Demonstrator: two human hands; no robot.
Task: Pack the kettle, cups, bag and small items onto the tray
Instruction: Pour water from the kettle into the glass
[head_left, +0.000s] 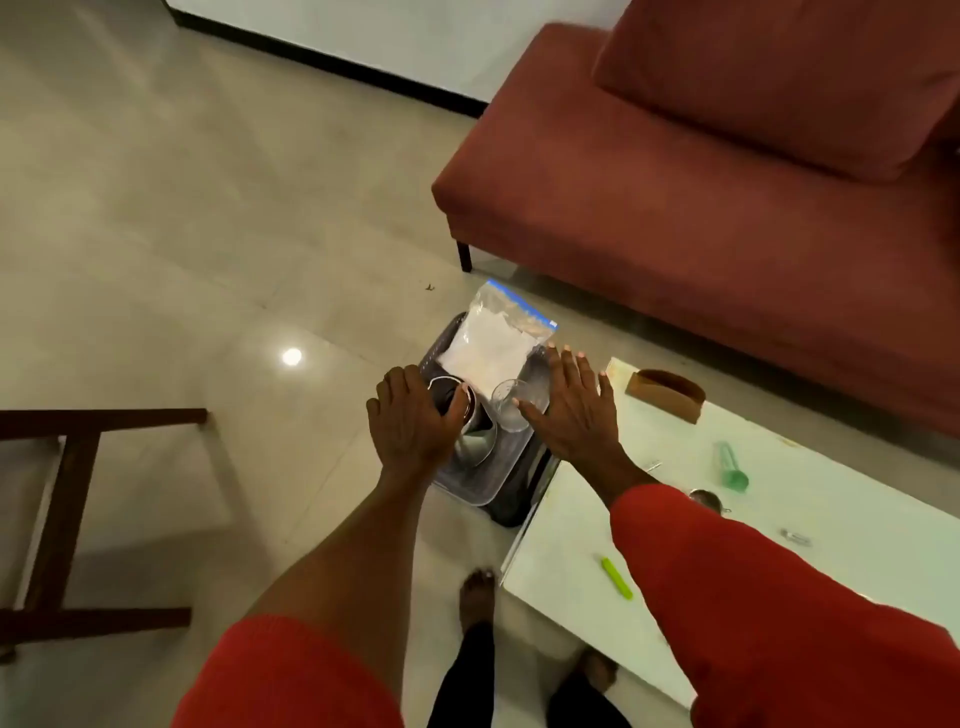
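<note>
Two hands work over the tray, which sits low on a dark stand beside the counter. Our left hand curls its grip around the kettle; our right hand is flat and wide, touching the glass cup. The bag lies across the far end and hangs over the edge. We think it may slide off, or the cup may tip. On the counter remain a green bottle, a green stick and a brown holder; the sofa stands close behind.
</note>
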